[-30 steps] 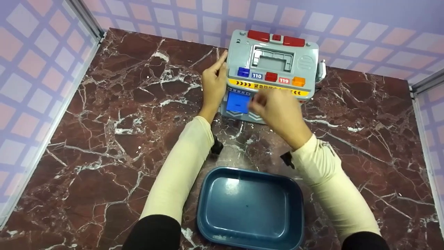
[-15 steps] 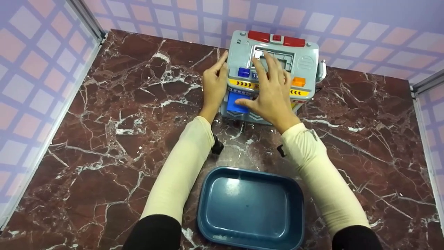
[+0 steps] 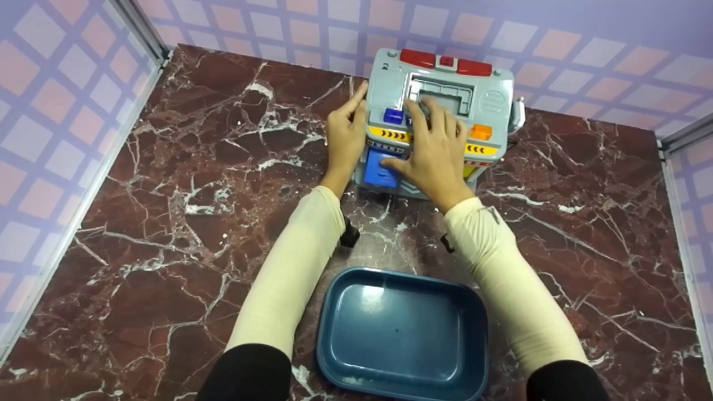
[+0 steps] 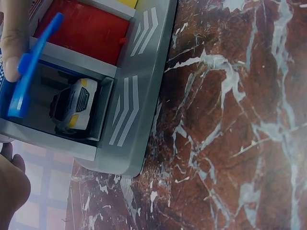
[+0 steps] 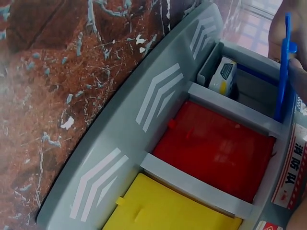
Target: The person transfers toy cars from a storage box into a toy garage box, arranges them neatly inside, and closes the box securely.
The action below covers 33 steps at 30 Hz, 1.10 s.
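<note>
A grey toy rescue station (image 3: 388, 83) stands at the back of the table. My left hand (image 3: 346, 133) rests against its left side, index finger extended. Over the top panel lie the fingers of my right hand (image 3: 440, 147), with its thumb at the blue garage door (image 3: 380, 167). In the left wrist view that thumb touches the outer face of the blue door (image 4: 31, 67), which stands tilted out from its bay. Inside the bay sits a white toy car (image 4: 79, 105) with yellow corners. The red door (image 5: 216, 148) and yellow door (image 5: 158, 206) beside it are down.
In front of the toy, nearer the body, is a dark blue plastic basin (image 3: 401, 328) on the marbled table (image 3: 167, 267). Patterned panels (image 3: 312, 39) close off the back and both sides. A white handset-like piece (image 3: 517, 114) juts from the toy's right side.
My right hand, earlier curled in front of the toy, has spread over its top with the thumb at the blue door. The door has swung outward. The left hand has stayed in place.
</note>
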### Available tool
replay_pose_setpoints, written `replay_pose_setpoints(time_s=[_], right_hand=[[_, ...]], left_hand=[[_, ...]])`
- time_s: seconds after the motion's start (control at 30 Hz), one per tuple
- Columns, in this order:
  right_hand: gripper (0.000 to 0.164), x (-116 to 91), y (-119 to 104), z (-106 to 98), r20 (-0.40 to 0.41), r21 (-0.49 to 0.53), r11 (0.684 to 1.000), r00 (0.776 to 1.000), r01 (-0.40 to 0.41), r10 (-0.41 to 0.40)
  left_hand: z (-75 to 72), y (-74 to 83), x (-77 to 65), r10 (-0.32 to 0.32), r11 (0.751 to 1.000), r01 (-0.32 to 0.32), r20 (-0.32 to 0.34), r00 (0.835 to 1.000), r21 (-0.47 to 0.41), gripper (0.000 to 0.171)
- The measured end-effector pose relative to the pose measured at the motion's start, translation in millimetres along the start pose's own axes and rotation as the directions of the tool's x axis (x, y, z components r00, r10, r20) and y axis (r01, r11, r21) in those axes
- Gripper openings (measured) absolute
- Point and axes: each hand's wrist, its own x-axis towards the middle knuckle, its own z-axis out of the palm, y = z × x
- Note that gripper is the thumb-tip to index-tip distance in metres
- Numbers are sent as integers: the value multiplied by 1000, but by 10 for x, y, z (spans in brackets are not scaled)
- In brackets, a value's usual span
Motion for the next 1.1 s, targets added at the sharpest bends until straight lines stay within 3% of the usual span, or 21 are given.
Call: replay_pose_setpoints(time_s=[0.23,0.5,0.8,0.93,1.1], right_hand=[[107,6,-14,41,-8,-61,998,999,-32,31],[103,2,-13,139,-110,-112,994,994,-19,7],[100,5,4,199,-195,-138,990,980,9,-36],[98,10,12,217,-211,-141,990,976,14,-43],[99,14,9,222,-212,-155,988,976,5,-39]], left_hand=[[7,11,-4,-8,1000,8,-3,1000,-3,33],[8,16,-6,-9,1000,10,-11,1000,3,33],[10,7,-4,35,999,-35,-13,999,-6,32],[12,3,-2,57,998,-57,-16,998,-5,32],[7,0,3,36,999,-36,-9,999,-7,32]])
